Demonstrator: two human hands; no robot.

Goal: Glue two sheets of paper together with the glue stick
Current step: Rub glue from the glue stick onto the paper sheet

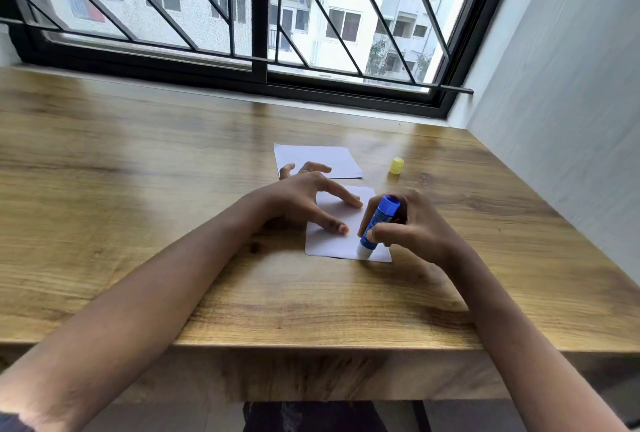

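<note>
You had the wooden table (138,189) in front of you, its far edge running along the sill of the barred window (259,15) and its right edge against the pale wall (571,85). Two sheets lay toward the table's far right corner, well in from the near edge. The far sheet (329,157) sat flat and by itself closer to the window side, apart from the near one by a strip of bare wood. The near sheet (332,241) lay just this side of it, flat on the wood, and that was where both your hands were.

Your left hand (298,203) was spread wide, fingers apart, with the thumb and forefinger pressed down on the near sheet's left half and the other fingertips reaching toward the far sheet's near edge. Your right hand (408,223) was wrapped tight around the blue glue stick (377,223), thumb across its barrel. The stick leaned, blue base up and tilted toward the far right corner, its white tip down and touching the near sheet close to that sheet's near right corner.

The small yellow cap (397,165) stood on its own on the bare wood, just right of the far sheet, toward the table's right edge, clear of both hands.
</note>
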